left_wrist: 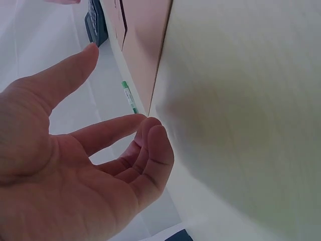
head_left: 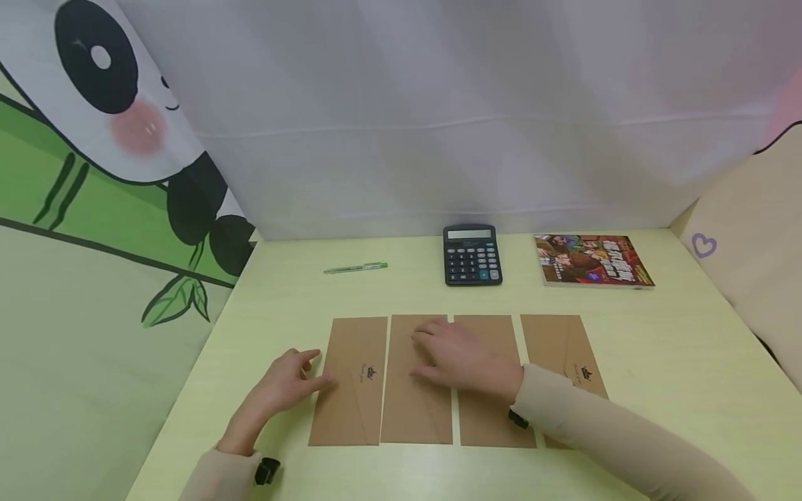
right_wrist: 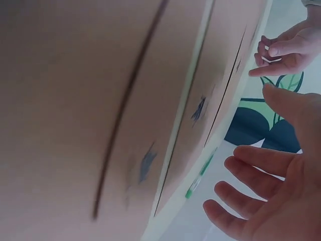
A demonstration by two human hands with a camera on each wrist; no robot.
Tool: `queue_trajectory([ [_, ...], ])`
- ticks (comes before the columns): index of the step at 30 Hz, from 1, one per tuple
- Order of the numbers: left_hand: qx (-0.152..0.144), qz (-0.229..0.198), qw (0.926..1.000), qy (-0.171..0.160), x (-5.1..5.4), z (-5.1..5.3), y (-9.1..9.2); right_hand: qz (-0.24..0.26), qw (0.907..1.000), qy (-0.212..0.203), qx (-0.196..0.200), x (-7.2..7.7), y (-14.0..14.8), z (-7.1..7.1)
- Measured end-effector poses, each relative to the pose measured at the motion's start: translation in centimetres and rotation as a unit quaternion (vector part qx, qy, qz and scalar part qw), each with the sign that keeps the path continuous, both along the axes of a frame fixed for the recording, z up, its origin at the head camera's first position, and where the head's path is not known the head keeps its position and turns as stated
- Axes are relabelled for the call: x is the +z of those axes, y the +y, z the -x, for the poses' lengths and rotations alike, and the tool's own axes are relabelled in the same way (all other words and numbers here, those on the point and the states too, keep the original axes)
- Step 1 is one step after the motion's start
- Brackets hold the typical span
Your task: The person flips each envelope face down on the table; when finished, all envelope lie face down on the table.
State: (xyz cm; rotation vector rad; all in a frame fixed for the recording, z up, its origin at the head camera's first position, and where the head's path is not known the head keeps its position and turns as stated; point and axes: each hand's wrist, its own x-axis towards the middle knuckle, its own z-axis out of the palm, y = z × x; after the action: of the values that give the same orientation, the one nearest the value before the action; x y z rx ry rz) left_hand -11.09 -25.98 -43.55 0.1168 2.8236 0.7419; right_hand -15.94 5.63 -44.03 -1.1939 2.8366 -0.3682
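Note:
Several brown kraft-paper envelopes lie side by side in a row on the table. The leftmost envelope (head_left: 347,410) bears a small dark crown print, as does the rightmost envelope (head_left: 554,341). At the left edge of the leftmost one is my left hand (head_left: 285,383), its thumb over the edge and the other fingers loosely bent; its palm holds nothing in the left wrist view. Over the second envelope (head_left: 413,417) hovers my right hand (head_left: 466,358), fingers spread and nothing held in the right wrist view. My right hand and forearm partly cover the third envelope (head_left: 495,424) and the rightmost one.
Behind the envelopes lie a green-tipped pen (head_left: 356,268), a black calculator (head_left: 473,255) and a colourful book (head_left: 594,261). A white cloth (head_left: 438,167) hangs along the back of the pale yellow table (head_left: 677,362). Printed panels stand at both sides.

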Motion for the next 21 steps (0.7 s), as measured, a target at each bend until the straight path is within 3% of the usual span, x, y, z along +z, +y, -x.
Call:
queue_trajectory([
  [8,-0.004,-0.004,1.0000,0.000,-0.2,-0.1,0.1,0.000,0.9990,-0.044,-0.005,-0.4,-2.5,-0.2],
  [15,-0.008,-0.010,0.9999,0.005,-0.4,0.0,0.2,-0.004,0.9999,-0.016,-0.001,-1.1,-4.5,-0.2],
  [21,-0.014,-0.009,0.9998,0.007,-0.6,0.0,0.1,-0.039,0.9991,-0.012,-0.002,-1.0,-5.5,-0.5],
])
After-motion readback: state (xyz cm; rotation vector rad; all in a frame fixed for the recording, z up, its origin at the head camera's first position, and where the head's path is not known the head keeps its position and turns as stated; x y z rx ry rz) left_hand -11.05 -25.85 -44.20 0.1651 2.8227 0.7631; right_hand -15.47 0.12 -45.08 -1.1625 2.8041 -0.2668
